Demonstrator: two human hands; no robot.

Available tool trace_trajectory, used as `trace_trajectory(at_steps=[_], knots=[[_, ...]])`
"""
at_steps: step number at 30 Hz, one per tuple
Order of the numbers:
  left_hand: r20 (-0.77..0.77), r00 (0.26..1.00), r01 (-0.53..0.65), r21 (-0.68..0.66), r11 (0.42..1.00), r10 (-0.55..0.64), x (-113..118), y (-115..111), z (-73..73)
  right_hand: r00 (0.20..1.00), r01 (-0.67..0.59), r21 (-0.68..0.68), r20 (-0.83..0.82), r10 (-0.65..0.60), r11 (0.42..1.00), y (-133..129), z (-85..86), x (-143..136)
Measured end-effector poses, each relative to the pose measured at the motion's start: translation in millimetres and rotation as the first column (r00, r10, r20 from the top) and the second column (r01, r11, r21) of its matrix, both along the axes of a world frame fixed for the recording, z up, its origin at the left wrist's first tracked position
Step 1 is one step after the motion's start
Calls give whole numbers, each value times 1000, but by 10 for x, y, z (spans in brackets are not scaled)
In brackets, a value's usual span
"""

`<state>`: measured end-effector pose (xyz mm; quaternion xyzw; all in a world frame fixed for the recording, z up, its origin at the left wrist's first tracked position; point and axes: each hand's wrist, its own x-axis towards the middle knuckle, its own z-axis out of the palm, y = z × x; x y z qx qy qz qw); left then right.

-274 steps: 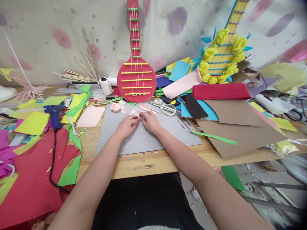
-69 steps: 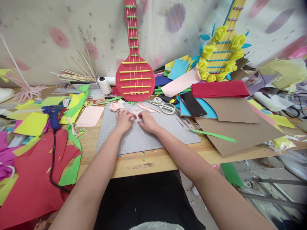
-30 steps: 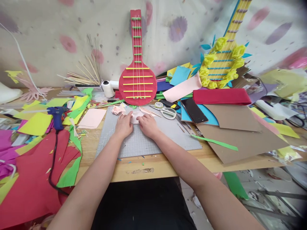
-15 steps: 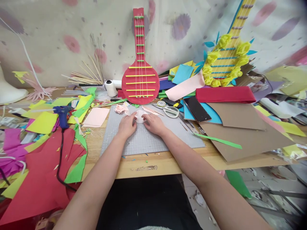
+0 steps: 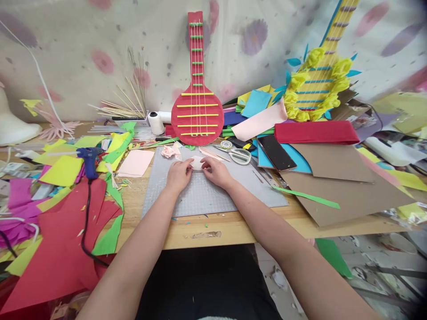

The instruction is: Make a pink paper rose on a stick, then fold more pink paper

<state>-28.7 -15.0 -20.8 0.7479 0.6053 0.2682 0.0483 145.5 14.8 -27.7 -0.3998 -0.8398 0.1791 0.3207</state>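
Note:
Between my two hands is a small pale pink piece of paper (image 5: 197, 163), held just above the grey cutting mat (image 5: 190, 195). My left hand (image 5: 180, 174) pinches its left edge, and my right hand (image 5: 216, 172) has thumb and fingers closed on its right edge. Beyond my left hand lies a crumpled pink paper flower (image 5: 169, 151). Narrow pink paper strips (image 5: 213, 154) rest past my right hand, beside white-handled scissors (image 5: 240, 155). A stack of pink paper squares (image 5: 136, 163) sits left of the mat.
A red paper lute (image 5: 197, 116) leans on the wall behind. To the left, a blue glue gun (image 5: 90, 162) stands on scattered coloured paper, its cord hanging down. A phone (image 5: 276, 152) and brown cardboard (image 5: 343, 195) lie at right, near a yellow flower-trimmed instrument (image 5: 316, 91).
The pink paper between my fingers has turned slightly and shows a different outline. Both hands stay close to the same place; the whole view has shifted a little.

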Motion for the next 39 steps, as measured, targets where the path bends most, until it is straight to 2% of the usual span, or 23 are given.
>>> trace_trajectory(at_steps=[5,10,19,30,39], knots=[[114,992,-42,-60,997,49,16,-15,9,986,67,-182,-140,-93,981,42,-62,-24],[266,956,-103,-109,989,128,20,39,-21,982,146,-192,-93,-166,971,39,-70,-85],[228,953,-180,-92,979,197,57,106,-54,963,270,-140,59,-264,953,-26,-6,-189],[124,962,-234,-80,969,242,107,103,-15,955,294,-110,81,-286,949,-13,5,-218],[124,959,-245,-85,966,254,106,104,-10,951,262,-40,178,-251,964,-15,33,-214]])
